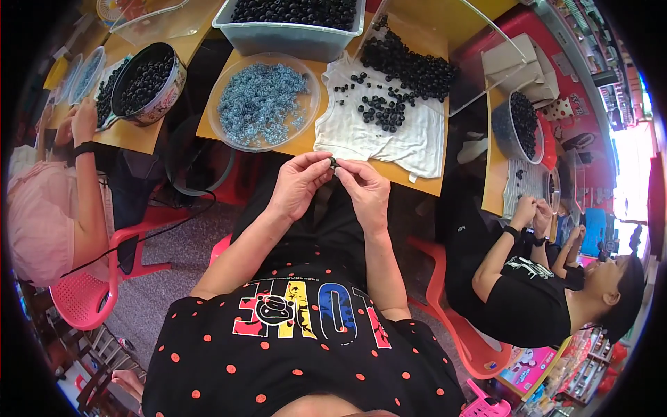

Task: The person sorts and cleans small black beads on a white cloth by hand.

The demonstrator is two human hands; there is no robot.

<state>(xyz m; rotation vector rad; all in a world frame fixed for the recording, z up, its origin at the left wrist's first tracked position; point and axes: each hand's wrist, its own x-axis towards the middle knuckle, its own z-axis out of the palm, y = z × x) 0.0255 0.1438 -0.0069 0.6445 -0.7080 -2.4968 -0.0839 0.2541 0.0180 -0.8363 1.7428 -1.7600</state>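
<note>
My left hand [300, 184] and my right hand [366, 191] meet just off the near edge of the table. Between their fingertips they pinch a small dark round part [333, 162], mostly covered by the fingers. Beyond them a white cloth [425, 149] lies on the table, with loose black round parts [382, 111] scattered over it and a denser heap [410, 64] behind. To the left of the cloth stands a shallow clear basin [214, 119] holding many small translucent blue pieces [260, 104].
A grey plastic bin [292, 36] full of black parts stands at the back. At left, a person in pink [55, 215] works beside a round tub [142, 115]. At right, a person in black [528, 302] works near a tub [511, 132]. Pink chairs [76, 299] stand around.
</note>
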